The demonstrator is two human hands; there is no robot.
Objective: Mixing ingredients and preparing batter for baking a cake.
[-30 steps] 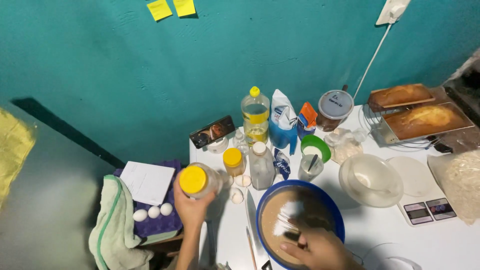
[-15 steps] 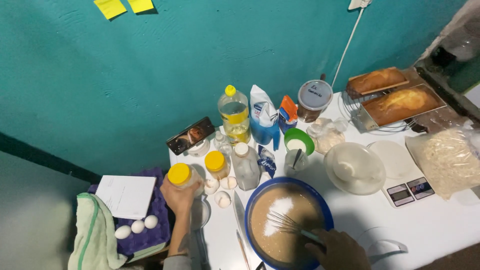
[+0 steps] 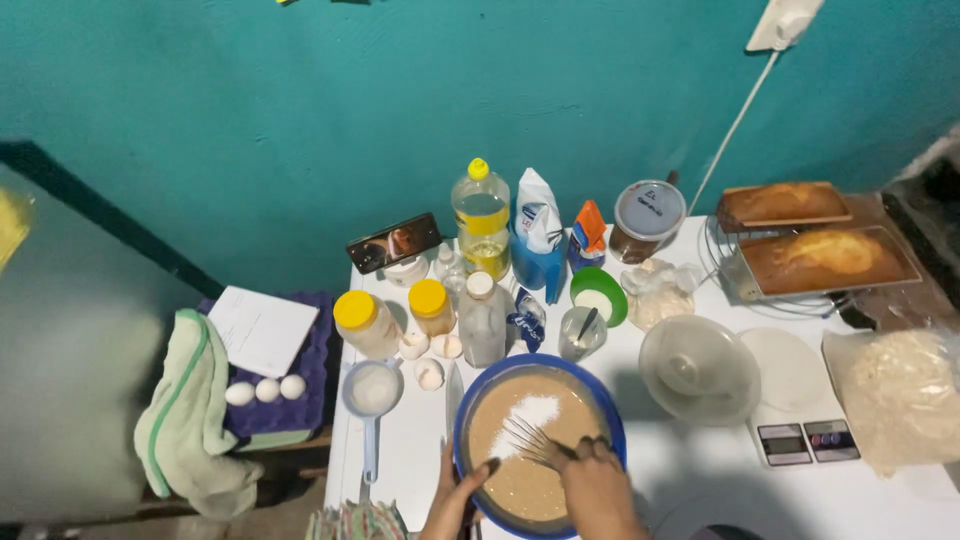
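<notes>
Right hand (image 3: 598, 487) grips whisk (image 3: 535, 443), left hand (image 3: 455, 495) clamps bowl (image 3: 470, 405) rim. Risk: flour (image 3: 530, 412) puffs out; knife (image 3: 455, 395) left of bowl gets knocked.

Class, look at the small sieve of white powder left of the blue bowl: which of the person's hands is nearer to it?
Left. The left hand grips the blue bowl rim, just right of the sieve. The right hand holds the whisk over the bowl, farther away.

A white table (image 3: 690, 470) carries a blue mixing bowl (image 3: 610, 420), with jars, bottles, eggshells, a sieve and kitchen scales around that bowl.
</notes>
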